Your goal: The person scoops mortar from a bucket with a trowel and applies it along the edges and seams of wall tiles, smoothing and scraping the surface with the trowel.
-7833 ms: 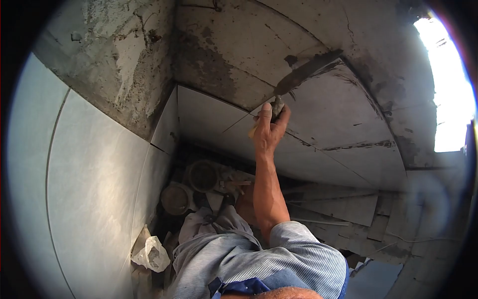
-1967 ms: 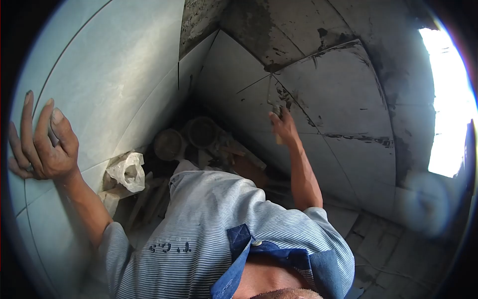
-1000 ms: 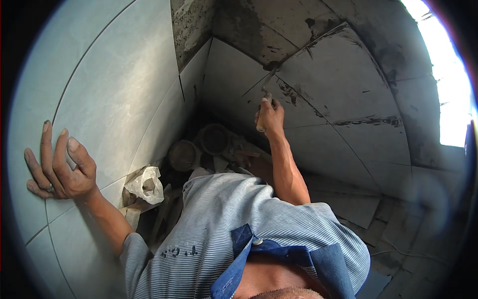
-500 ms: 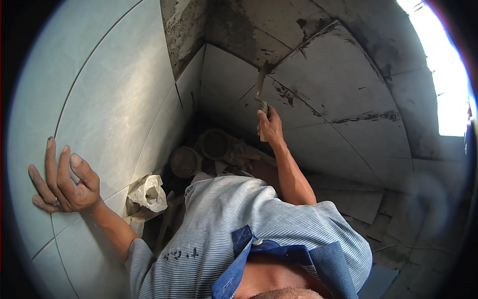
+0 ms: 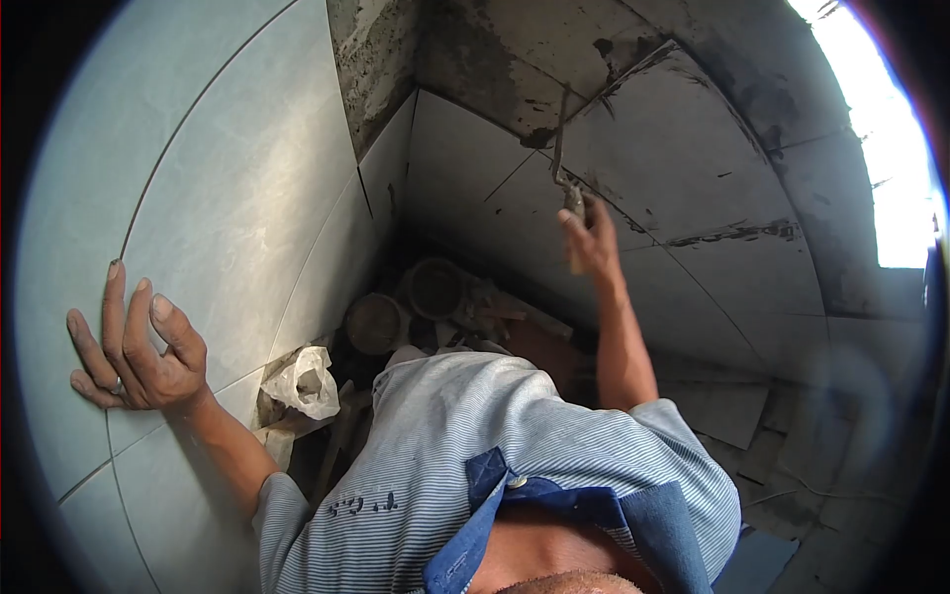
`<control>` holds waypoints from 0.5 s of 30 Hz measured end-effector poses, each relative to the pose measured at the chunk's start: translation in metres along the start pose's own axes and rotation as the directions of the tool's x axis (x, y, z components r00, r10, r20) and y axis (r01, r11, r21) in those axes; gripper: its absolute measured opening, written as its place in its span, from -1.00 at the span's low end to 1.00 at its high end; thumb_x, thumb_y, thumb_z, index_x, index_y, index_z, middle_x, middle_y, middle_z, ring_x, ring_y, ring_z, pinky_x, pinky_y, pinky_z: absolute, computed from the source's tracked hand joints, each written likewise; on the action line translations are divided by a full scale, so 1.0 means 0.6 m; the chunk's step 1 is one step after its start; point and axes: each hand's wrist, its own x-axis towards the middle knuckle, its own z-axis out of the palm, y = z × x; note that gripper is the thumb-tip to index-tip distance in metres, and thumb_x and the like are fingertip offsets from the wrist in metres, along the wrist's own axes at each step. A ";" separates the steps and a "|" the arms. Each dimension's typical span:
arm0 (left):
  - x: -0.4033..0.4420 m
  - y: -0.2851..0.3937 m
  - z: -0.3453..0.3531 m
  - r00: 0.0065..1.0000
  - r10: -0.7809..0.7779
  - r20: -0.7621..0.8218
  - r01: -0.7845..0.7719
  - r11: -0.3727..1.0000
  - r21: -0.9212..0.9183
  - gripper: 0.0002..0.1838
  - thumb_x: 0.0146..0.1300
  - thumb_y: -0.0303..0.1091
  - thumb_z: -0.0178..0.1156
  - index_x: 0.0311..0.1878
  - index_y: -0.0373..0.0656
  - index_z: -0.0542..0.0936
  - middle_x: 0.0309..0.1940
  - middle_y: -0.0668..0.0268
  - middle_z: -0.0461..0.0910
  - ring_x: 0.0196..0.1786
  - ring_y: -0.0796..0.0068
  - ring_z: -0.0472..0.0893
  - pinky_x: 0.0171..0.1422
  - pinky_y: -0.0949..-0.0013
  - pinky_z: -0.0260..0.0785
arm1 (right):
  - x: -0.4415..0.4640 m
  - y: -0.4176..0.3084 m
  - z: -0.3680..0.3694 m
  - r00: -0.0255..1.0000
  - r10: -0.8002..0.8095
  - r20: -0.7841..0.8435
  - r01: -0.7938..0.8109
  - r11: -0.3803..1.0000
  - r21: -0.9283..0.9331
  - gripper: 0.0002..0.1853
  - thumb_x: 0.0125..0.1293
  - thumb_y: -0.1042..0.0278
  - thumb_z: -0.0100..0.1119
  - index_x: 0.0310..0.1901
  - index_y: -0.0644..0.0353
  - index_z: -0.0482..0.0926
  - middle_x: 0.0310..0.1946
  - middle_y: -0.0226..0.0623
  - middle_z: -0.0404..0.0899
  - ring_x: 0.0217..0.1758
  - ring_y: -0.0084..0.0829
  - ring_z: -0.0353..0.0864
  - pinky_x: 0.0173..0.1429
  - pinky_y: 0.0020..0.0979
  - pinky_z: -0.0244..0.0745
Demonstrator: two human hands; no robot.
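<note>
My right hand (image 5: 596, 240) is closed around the handle of a trowel (image 5: 560, 144), its thin blade pointing up along the tiled wall. The blade is seen nearly edge-on, beside the edge of a large grey tile (image 5: 683, 148) with dark smears. Just left of the blade sits a dark dab of mortar (image 5: 537, 139) at the tiles' upper edge. On the left, my left hand (image 5: 158, 351) rests with fingers spread against the pale glossy wall tiles (image 5: 247, 188), one fingertip close to a joint.
Below, in the shadowed corner, stand two round buckets (image 5: 374, 324) among debris. A crumpled whitish bag (image 5: 302, 384) leans by the left wall. Bare rough wall (image 5: 374, 69) shows above the tiles. Bright light enters at upper right. A thin cable (image 5: 831, 492) lies at lower right.
My right hand has moved right with the trowel, and the blade has turned edge-on, uncovering the mortar dab. My left hand stays on the wall; the view has shifted slightly.
</note>
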 end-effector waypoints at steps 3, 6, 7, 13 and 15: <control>-0.001 -0.001 -0.003 1.000 0.011 0.020 -0.012 1.000 0.020 -0.82 0.43 -0.13 0.07 -0.17 0.09 0.63 -0.10 0.54 0.74 0.39 0.35 0.41 0.65 0.24 -0.40 | 0.041 0.023 -0.107 0.996 -0.010 0.089 0.034 0.964 -0.265 -0.43 0.33 0.08 0.26 0.19 0.35 0.43 -0.36 -0.26 0.53 -0.55 -0.55 0.48 -0.49 -0.45 0.41; -0.004 -0.003 -0.002 0.999 0.018 0.028 -0.018 1.000 0.004 -0.82 0.43 -0.13 0.07 -0.17 0.10 0.63 -0.10 0.55 0.74 0.39 0.35 0.41 0.65 0.24 -0.41 | 0.027 -0.004 -0.161 0.994 0.020 0.112 0.021 0.935 -0.354 -0.45 0.29 0.10 0.28 0.18 0.32 0.47 -0.36 -0.25 0.58 -0.49 -0.50 0.50 -0.39 -0.40 0.45; -0.003 -0.001 -0.001 1.000 0.012 0.024 -0.012 1.000 0.008 -0.82 0.43 -0.13 0.07 -0.16 0.11 0.63 -0.10 0.55 0.74 0.39 0.35 0.41 0.65 0.24 -0.41 | 0.010 -0.001 -0.164 0.998 -0.042 0.047 0.058 0.901 -0.429 -0.46 0.29 0.10 0.28 0.18 0.30 0.49 -0.34 -0.24 0.59 -0.45 -0.47 0.52 -0.34 -0.38 0.46; -0.002 0.000 0.000 1.000 0.006 0.006 -0.006 1.000 0.014 -0.83 0.44 -0.13 0.06 -0.16 0.12 0.63 -0.11 0.57 0.74 0.39 0.36 0.41 0.64 0.24 -0.41 | -0.055 0.017 -0.065 0.998 0.035 -0.059 -0.055 0.921 -0.385 -0.47 0.32 0.12 0.22 0.22 0.28 0.44 -0.31 -0.13 0.61 -0.39 -0.41 0.58 -0.26 -0.30 0.50; 0.001 0.003 0.001 1.000 0.011 -0.006 -0.011 1.000 0.010 -0.83 0.44 -0.14 0.07 -0.16 0.12 0.62 -0.12 0.57 0.74 0.39 0.36 0.41 0.64 0.24 -0.42 | -0.041 0.009 -0.012 0.988 0.154 0.000 -0.142 0.912 -0.385 -0.48 0.32 0.13 0.20 0.21 0.30 0.45 -0.35 -0.13 0.61 -0.43 -0.40 0.60 -0.29 -0.27 0.51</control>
